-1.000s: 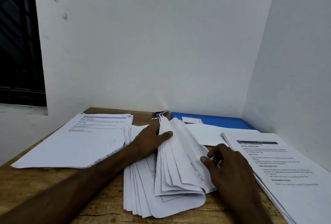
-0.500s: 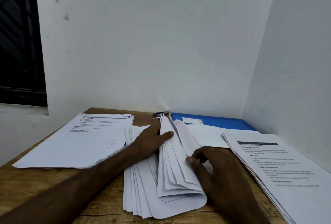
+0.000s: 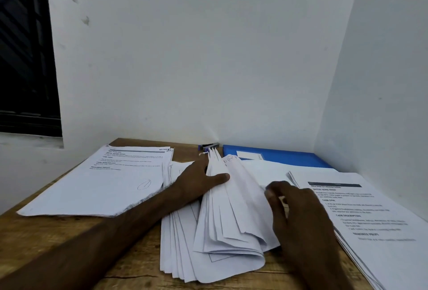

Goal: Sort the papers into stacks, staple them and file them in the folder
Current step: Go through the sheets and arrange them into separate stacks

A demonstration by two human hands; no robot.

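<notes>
Where the middle stack [image 3: 208,259] fans up off the table [image 3: 58,248], the left hand [image 3: 199,183] has its grip on the raised sheets. Its thumb lies flat across their front face and the fingers go out of sight behind them, so the bundle stands tilted between thumb and fingers. The lower sheets of that stack lie flat and splayed, reaching toward the near edge of the table.

The right hand [image 3: 301,218] sits just beside the raised bundle on its right, with its fingers curled at the edge of the outermost sheet. Blur hides whether that grip pinches the paper or only touches it.

A printed left stack [image 3: 104,187] lies flat on the far side of the left hand, and a printed right stack [image 3: 375,220] lies flat just beside the right hand.

At the back, a blue folder [image 3: 284,157] lies flat and closed with a white label on its cover. A loose white sheet [image 3: 261,169] overlaps its near edge. What the folder holds cannot be seen. A stapler [image 3: 209,146] lies just left of the folder, behind the tips of the raised sheets.
</notes>
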